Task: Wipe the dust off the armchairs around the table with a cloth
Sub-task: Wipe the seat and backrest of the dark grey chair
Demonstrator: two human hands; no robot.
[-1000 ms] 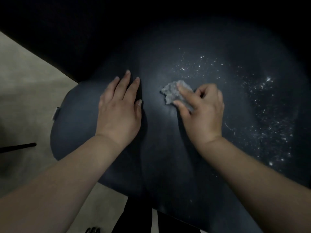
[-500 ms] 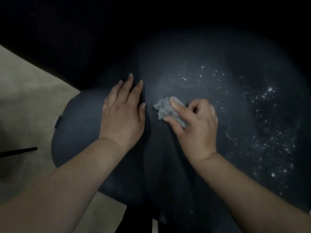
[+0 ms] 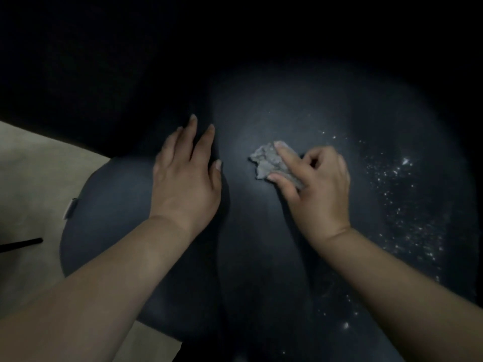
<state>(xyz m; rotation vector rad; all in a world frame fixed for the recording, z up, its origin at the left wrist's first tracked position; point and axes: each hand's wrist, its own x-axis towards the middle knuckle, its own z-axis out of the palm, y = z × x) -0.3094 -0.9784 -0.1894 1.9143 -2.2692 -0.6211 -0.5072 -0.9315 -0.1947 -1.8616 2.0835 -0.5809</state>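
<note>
**Over a dark armchair seat, two bare hands and a grey cloth**

Across most of the dim view spreads the armchair (image 3: 261,257), its upholstery a very dark blue-grey, smooth and rounded, with a soft crease running down the middle between two bulging cushioned parts. The upper part of the chair fades into black and no detail can be made out there. On the right side of the seat lies a wide scatter of white dust specks (image 3: 402,205), bright against the dark surface and thickest toward the right edge. The strip around the hands looks plain and unspeckled.

At the left edge, pale beige floor (image 3: 31,184) shows beside the chair, with a thin black rod (image 3: 21,245) lying across it and a small white tag (image 3: 70,209) at the chair's side.

The left hand (image 3: 185,184) rests flat on the seat, left of the crease, palm down, fingers straight and slightly spread, holding nothing.

The right hand (image 3: 318,189) sits just right of the crease, its fingers curled. The forefinger and thumb pin the cloth (image 3: 271,160) against the seat. The cloth is small, light grey and crumpled into a rough wad; its left end sticks out past the fingertips, and the rest is tucked under the hand. It lies near the centre of the view, between the left hand and the dusty patch.
</note>
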